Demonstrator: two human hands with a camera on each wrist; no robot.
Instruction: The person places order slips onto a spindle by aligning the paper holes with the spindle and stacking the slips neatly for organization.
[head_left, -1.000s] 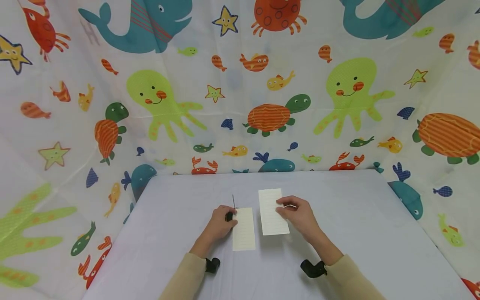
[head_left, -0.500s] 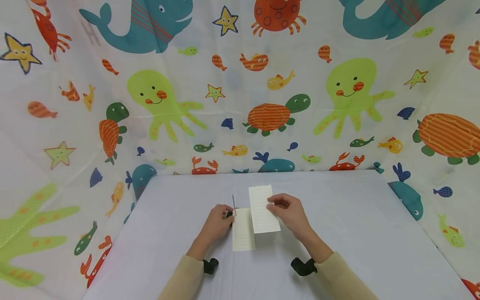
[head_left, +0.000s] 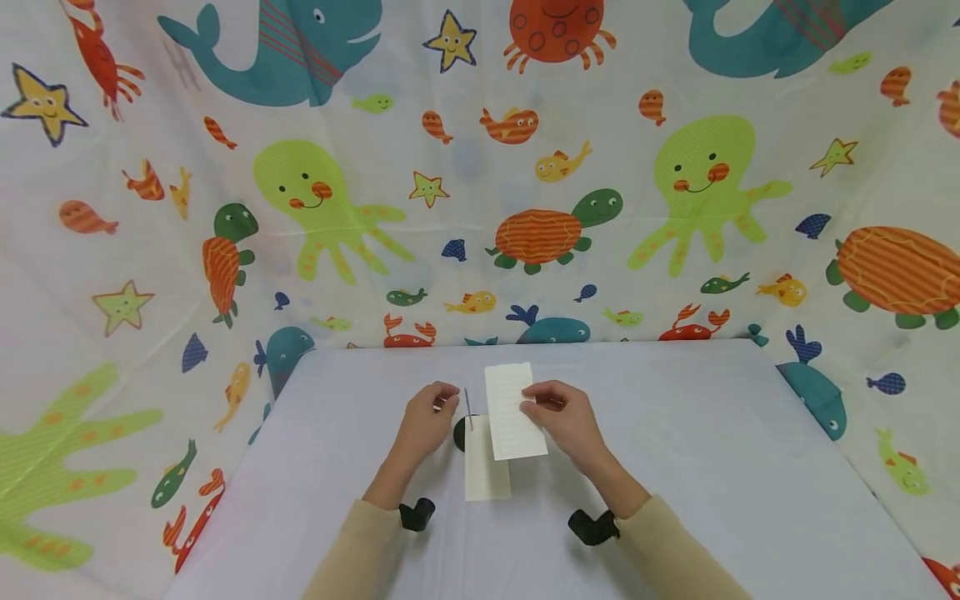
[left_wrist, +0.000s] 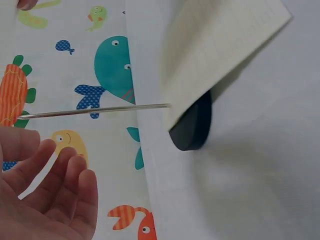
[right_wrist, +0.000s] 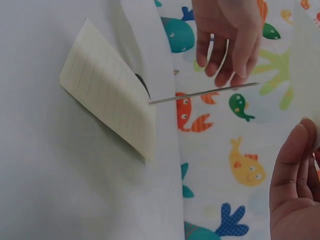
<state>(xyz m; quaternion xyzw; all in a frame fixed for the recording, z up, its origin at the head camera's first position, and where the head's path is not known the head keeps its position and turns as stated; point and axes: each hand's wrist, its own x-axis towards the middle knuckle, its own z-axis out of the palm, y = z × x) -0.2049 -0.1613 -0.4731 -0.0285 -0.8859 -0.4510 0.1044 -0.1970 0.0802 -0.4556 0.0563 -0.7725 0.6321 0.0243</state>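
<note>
A bill spike has a round black base (left_wrist: 195, 125) and a thin upright metal spike (left_wrist: 95, 111). Low on it sits a lined cream paper slip (head_left: 480, 477), pierced near its top edge and covering part of the base. A second lined slip (head_left: 514, 415) is raised over the first, overlapping its right side in the head view. My right hand (head_left: 567, 423) pinches this slip by its right edge between thumb and fingers. Left of the spike, my left hand (head_left: 425, 423) hovers with loosely bent fingers, near the spike's tip and holding nothing.
Everything stands on a table with a white cloth (head_left: 675, 450). Behind and beside it hangs a white curtain (head_left: 480, 183) printed with sea animals. Each wrist wears a small black camera, the left one (head_left: 417, 514) and the right one (head_left: 594, 527).
My right hand has carried its slip leftward and slightly up, over the pierced one. My left hand has left the base and pierced slip and risen beside the spike.
</note>
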